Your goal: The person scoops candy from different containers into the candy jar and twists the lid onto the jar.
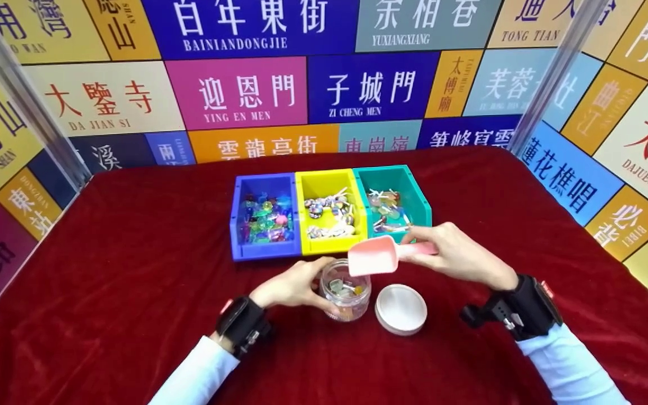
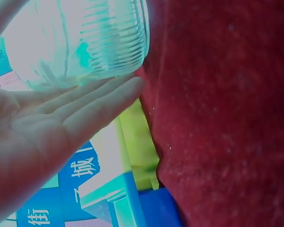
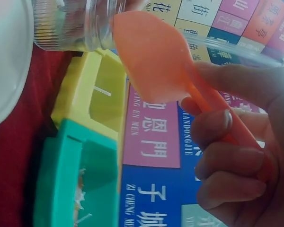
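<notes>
Scoop (image 1: 373,257) in curled right hand (image 1: 458,254); left hand (image 1: 293,286) cups jar (image 1: 347,301).

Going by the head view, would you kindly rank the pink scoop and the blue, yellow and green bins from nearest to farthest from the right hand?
1. Pink scoop: held in the right hand.
2. Green bin: right end of the row, just beyond the hand.
3. Yellow bin: middle of the row.
4. Blue bin: left end, farthest.
</notes>
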Tool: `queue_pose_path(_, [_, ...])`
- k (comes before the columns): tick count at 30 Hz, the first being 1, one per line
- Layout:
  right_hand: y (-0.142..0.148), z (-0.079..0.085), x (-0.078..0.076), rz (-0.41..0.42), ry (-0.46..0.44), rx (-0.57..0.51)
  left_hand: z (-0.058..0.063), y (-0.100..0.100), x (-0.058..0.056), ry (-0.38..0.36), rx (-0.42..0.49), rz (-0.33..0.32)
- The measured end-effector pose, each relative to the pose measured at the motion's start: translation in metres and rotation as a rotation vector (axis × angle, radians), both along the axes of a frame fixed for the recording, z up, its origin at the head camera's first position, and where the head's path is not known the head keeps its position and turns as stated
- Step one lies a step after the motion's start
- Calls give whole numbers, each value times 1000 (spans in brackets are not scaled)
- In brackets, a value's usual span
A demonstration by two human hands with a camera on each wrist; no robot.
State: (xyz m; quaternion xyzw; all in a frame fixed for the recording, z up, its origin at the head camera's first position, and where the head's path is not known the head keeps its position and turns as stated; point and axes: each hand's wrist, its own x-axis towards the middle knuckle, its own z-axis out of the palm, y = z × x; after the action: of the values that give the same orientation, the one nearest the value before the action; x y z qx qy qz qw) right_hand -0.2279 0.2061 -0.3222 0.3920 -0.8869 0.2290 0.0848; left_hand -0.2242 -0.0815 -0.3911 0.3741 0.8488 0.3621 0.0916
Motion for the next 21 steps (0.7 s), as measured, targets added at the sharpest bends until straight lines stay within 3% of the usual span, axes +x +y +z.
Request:
queue_pose_path(5, [-1, -4, -8, -61, -77, -89, 4, -9, -2, -103, 52, -10])
queue_pose_path(9, [-6, -3, -15, -140, -51, -129, 10, -19, -5, -47, 108, 72])
queue_pose_path(12, [-14, 0, -21, -200, -21, -120, 14, -27, -10, 110, 186, 219])
queue_pose_path(17, [-34, 4, -30, -242, 61, -45, 22, -41, -18, 433, 307, 563])
queue_pose_path(21, [-52, 5, -37, -236, 137, 53, 24, -53, -23, 499, 317, 792])
